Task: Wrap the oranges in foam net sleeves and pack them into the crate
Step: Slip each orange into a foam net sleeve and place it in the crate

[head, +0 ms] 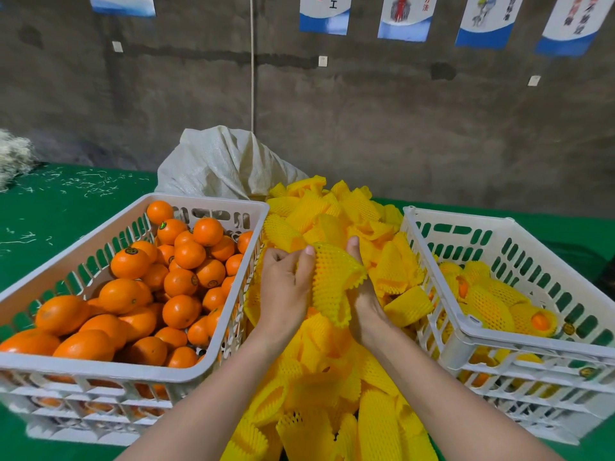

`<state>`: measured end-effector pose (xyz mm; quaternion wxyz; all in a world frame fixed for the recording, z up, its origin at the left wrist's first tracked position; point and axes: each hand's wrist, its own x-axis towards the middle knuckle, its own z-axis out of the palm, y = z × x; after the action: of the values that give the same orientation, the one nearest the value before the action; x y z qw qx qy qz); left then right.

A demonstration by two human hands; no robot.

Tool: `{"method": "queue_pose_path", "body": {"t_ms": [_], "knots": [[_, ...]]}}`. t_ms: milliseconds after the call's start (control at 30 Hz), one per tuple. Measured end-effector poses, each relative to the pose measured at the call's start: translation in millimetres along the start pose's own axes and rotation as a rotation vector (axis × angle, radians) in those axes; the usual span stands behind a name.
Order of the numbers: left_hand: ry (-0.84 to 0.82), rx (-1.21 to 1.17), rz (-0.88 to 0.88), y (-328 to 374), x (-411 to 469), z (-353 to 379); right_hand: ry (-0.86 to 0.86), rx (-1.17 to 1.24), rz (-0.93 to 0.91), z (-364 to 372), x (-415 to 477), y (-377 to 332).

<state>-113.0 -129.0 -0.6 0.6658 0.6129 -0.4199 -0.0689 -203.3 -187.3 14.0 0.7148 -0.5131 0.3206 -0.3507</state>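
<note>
Both forearms are running off the lower edge, crossing a pile of foam net sleeves [319, 377] that is lying between two crates. The left hand [286, 287] is gripping one yellow sleeve [332, 277], fingers curled, thumb pressing its rim. The right hand [362, 294] is holding the opposite side, its fingers hidden behind the net. Whether fruit is sitting inside cannot be determined. Bare oranges [179, 281] are filling the left crate [100, 367]; wrapped oranges [489, 304] are lying in the right crate [499, 337].

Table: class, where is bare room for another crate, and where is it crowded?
Bare: green cloth behind and left of the orange crate, up to the fluff; only shreds lie there. Crowded: between that crate and the right crate: sleeve pile, sack behind, left hand and right hand gripping a sleeve.
</note>
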Motion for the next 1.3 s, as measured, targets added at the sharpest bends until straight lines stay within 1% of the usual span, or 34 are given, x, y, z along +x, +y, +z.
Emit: {"method": "queue_pose_path", "body": {"t_ms": [67,100,133,200,233,300,367,433,533,633,667,700,733,800,867,900,1000,1133,1233,1300], "knots": [[0.052,-0.017,0.037,1.2,-4.0,2.2,-0.038,0.123,0.046,0.0,0.8,0.9],[0.064,-0.125,-0.017,2.9,-4.6,3.1,-0.053,0.201,0.062,-1.7,3.9,3.5],[0.061,-0.289,-0.115,7.1,-4.1,2.7,-0.049,0.254,0.065,-2.5,6.3,4.5],[0.015,-0.618,-0.352,8.2,0.9,2.4,0.036,0.317,0.039,-2.1,7.8,2.0],[-0.011,-0.702,-0.449,6.1,3.7,2.4,0.064,0.334,0.038,-2.7,7.6,0.3],[-0.033,-0.765,-0.599,3.8,7.1,1.7,0.088,0.316,0.079,-2.5,7.2,0.5],[-0.044,-0.78,-0.711,3.4,8.4,1.6,0.096,0.277,0.135,-3.8,6.5,4.4],[-0.076,-0.737,-0.747,1.8,9.7,0.9,0.096,0.269,0.174,-3.7,3.9,6.5],[-0.139,-0.567,-0.685,0.5,7.7,1.3,0.081,0.274,0.198,-3.3,0.8,7.8],[-0.128,-0.341,-0.557,0.8,2.7,0.8,0.066,0.25,0.149,-5.8,1.7,10.0],[-0.124,-0.295,-0.531,1.6,2.0,-0.5,0.064,0.241,0.126,-6.7,0.5,9.5],[-0.131,-0.267,-0.543,1.7,2.8,-2.5,0.055,0.239,0.101,-7.7,0.9,9.9],[-0.157,-0.263,-0.601,3.2,4.0,-5.2,0.057,0.223,0.082,-7.1,-0.8,8.2],[-0.253,-0.379,-0.817,7.7,6.8,-9.6,0.065,0.111,0.016,-9.1,-2.4,7.3],[-0.405,-0.517,-0.982,13.5,7.2,-12.0,0.059,-0.039,-0.121,-11.4,-2.5,8.2],[-0.472,-0.565,-1.024,14.5,6.8,-11.6,0.056,-0.101,-0.174,-12.4,-2.8,8.9],[-0.551,-0.659,-1.027,14.4,8.1,-10.1,0.039,-0.218,-0.272,-12.9,-5.8,6.7],[-0.599,-0.617,-0.981,12.0,8.3,-9.7,-0.006,-0.334,-0.375,-19.2,-1.2,4.2],[-0.588,-0.608,-0.953,7.2,6.3,-9.6,-0.037,-0.503,-0.409,-26.5,-0.5,-0.2],[-0.539,-0.552,-0.914,6.3,6.6,-11.0,-0.011,-0.516,-0.405,-31.7,-6.0,0.8]]}}
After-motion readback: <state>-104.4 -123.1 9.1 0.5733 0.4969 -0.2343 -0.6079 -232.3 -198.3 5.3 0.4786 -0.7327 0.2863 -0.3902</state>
